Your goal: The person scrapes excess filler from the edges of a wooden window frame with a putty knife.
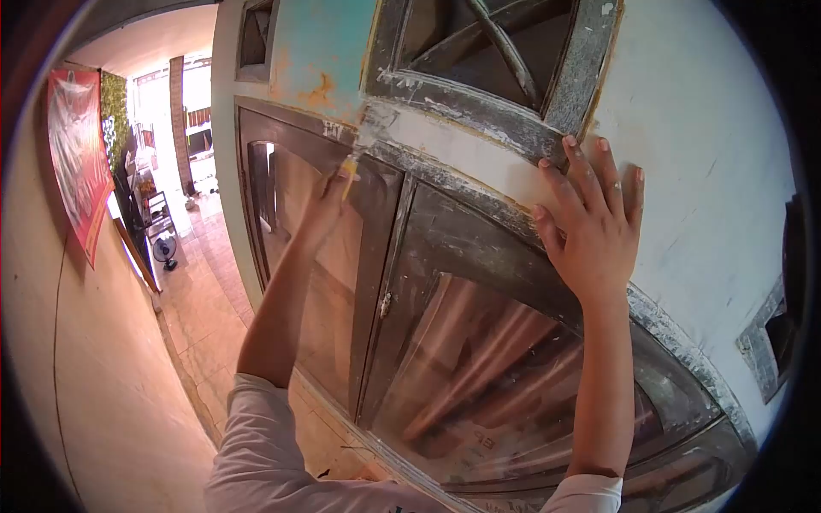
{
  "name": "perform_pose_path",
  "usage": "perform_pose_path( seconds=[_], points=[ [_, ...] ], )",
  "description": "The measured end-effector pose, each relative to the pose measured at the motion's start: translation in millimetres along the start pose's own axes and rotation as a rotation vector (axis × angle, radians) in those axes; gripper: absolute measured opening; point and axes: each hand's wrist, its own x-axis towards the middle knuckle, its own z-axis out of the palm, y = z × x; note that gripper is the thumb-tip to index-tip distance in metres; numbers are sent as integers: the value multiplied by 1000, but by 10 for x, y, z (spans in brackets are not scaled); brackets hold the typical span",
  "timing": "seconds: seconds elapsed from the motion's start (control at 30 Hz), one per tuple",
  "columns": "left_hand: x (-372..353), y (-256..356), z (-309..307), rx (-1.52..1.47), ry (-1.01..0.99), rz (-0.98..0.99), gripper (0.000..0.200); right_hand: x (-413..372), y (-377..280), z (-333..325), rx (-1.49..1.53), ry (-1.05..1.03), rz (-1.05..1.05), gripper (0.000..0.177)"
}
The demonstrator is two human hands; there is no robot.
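My left hand [325, 205] is closed around the yellow handle of a scraper [350, 165]. Its blurred blade end is against the strip of wall [383, 124] above the brown wooden door. Flat on the pale wall and the frame's edge, my right hand [597, 227] has its fingers spread and holds nothing. Between the two hands runs a white, patchy band [470, 141] below a dark window frame [462, 103] with worn, whitish paint. Left of that frame is a turquoise panel [321, 51] with orange-brown stains.
Brown double doors [389, 256] with glass panes stand in front of me, a curtain behind one pane. To the left, a tiled passage [192, 308] leads past a fan [165, 250] to a bright opening. A red banner [79, 154] hangs on the left wall.
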Motion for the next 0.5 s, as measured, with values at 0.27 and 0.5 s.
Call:
perform_pose_path(
  seconds=[0.27, 0.5],
  points=[
    [656, 464, -648, 751, 128, 816, 32, 1, 5, 12, -9, -1, 5, 36],
    [890, 621, -870, 887, 167, 850, 30, -3, 8, 9, -3, 10, -3, 35]
  ],
)
